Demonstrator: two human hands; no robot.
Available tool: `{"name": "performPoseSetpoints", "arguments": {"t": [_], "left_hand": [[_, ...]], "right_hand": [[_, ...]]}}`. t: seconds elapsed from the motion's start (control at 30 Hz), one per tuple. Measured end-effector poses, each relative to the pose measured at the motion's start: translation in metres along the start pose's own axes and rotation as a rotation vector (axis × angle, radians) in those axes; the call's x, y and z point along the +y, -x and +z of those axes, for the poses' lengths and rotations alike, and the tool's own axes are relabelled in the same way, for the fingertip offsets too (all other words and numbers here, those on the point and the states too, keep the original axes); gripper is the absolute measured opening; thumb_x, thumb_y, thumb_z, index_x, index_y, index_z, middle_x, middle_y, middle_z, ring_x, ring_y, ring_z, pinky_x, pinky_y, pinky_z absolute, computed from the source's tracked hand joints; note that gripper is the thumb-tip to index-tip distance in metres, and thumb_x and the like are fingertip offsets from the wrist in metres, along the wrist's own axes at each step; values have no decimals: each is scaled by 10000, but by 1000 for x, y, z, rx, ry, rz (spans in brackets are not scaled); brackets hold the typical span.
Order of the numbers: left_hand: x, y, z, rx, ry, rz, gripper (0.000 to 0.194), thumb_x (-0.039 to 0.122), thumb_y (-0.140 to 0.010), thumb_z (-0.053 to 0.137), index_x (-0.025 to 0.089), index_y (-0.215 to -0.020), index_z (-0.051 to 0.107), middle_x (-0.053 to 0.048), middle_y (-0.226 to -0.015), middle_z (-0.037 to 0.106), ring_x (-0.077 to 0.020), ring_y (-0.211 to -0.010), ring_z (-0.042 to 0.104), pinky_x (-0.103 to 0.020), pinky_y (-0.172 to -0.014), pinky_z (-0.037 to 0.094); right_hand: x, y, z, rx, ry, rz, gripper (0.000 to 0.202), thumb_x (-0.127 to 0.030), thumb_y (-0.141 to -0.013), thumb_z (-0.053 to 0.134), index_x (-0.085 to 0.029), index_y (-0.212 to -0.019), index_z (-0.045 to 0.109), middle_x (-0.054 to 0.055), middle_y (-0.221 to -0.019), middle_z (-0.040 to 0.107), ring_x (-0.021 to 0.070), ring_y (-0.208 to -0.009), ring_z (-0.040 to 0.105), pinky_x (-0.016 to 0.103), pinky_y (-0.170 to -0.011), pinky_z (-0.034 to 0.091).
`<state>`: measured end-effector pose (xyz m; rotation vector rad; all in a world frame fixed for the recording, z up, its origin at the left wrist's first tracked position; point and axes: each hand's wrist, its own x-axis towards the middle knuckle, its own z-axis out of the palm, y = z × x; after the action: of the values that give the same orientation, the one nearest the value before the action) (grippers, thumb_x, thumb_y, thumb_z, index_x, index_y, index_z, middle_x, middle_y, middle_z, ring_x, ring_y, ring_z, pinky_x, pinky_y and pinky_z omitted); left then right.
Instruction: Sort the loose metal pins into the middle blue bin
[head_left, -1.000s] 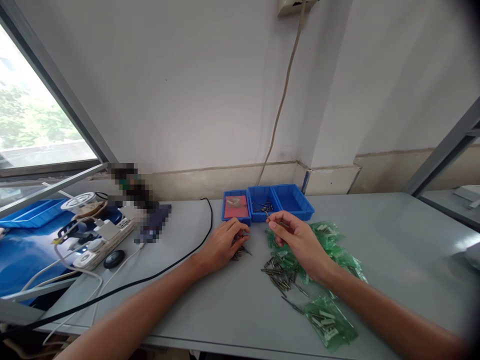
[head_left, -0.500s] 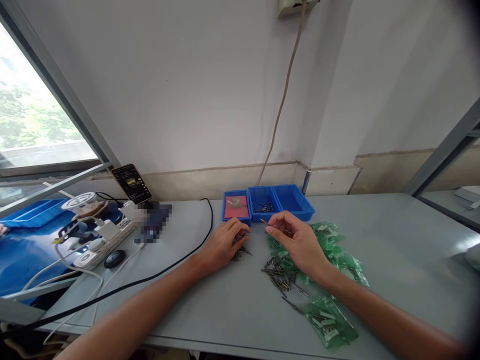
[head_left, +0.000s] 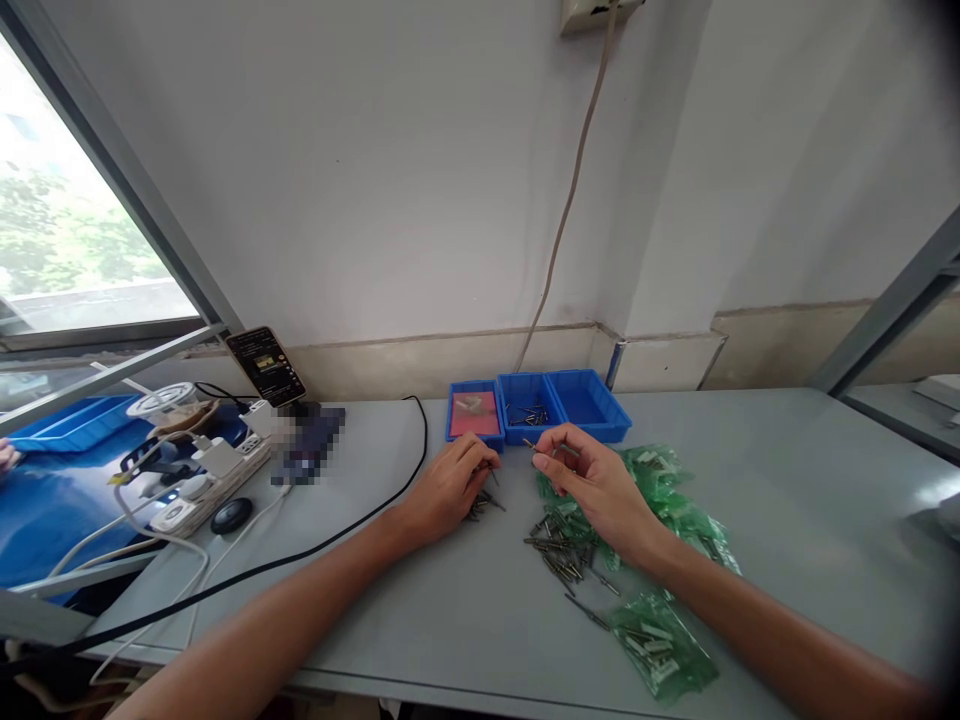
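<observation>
Left hand [head_left: 446, 485] curled, thumb and fingertips pinching thin metal pin [head_left: 493, 475] over small pin cluster [head_left: 478, 508] (partly hidden). Larger pin pile [head_left: 556, 562] on table. Right hand [head_left: 592, 485] half-curled, pinching second pin [head_left: 529, 443] near blue bin [head_left: 525, 435]. Green bags [head_left: 664, 650] rightmost.

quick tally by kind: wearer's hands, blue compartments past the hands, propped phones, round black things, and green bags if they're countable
Wearer's hands, left hand and right hand: 2
Blue compartments: 3
Propped phone: 1
Round black object: 1
Total: 7
Green bags overlap, so not counted.
</observation>
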<state>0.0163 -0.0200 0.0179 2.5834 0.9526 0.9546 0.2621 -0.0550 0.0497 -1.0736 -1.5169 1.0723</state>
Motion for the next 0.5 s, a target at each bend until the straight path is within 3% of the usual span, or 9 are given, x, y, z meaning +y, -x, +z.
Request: {"name": "performPoseSetpoints", "arguments": {"t": [0.33, 0.5], "left_hand": [[-8, 0, 4, 72, -58, 9, 82, 215, -1087, 542, 214, -1110, 621, -43, -1065, 677, -195, -1007, 635, -343, -949, 490], [-13, 1, 6, 147, -67, 32, 94, 227, -1086, 551, 215, -1104, 643, -53, -1063, 678, -201, -1012, 641, -349, -941, 506]], "right_hand": [[-1, 0, 0, 12, -103, 69, 272, -508, -921, 739, -252, -953, 653, -45, -716, 512, 143, -645, 454, 287, -608, 347], [-2, 1, 2, -4, -268, 122, 342, -556, -903, 760, -236, -1018, 727, 23, -975, 656, 125, -672, 460, 294, -636, 381]]}}
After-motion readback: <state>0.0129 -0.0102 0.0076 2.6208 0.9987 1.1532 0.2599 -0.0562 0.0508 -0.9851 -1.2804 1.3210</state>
